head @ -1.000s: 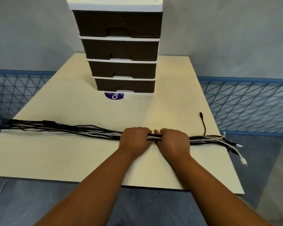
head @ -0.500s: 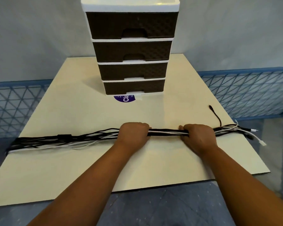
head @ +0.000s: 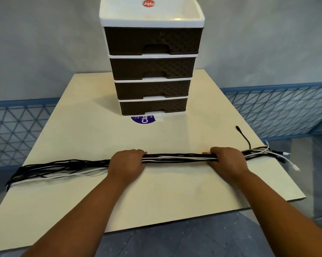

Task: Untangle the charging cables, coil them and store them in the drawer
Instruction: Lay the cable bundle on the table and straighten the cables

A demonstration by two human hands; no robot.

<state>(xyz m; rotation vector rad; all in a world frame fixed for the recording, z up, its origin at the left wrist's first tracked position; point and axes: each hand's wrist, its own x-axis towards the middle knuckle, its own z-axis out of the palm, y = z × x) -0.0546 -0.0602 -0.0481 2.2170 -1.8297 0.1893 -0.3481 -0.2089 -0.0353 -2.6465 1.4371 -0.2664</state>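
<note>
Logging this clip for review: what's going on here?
A person holds a bundle of black and white cables stretched across the table, the left hand and the right hand each gripping it, some way apart. Loose plug ends fan out at the right. The drawer unit behind has all four drawers closed.

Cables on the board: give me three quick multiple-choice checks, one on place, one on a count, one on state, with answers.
1. Where does the cable bundle lie?
A. across the board in front of the drawer unit
B. on top of the drawer unit
C. on the floor

2. How many drawers does the drawer unit have?
A. two
B. four
C. six

3. What state are the drawers in?
A. top one pulled out
B. bottom one removed
C. all shut

Answers:
1 A, the bundle stretches over the board, gripped by the left hand and right hand.
2 B, four brown fronts are stacked.
3 C, every front sits flush in the frame.
</note>
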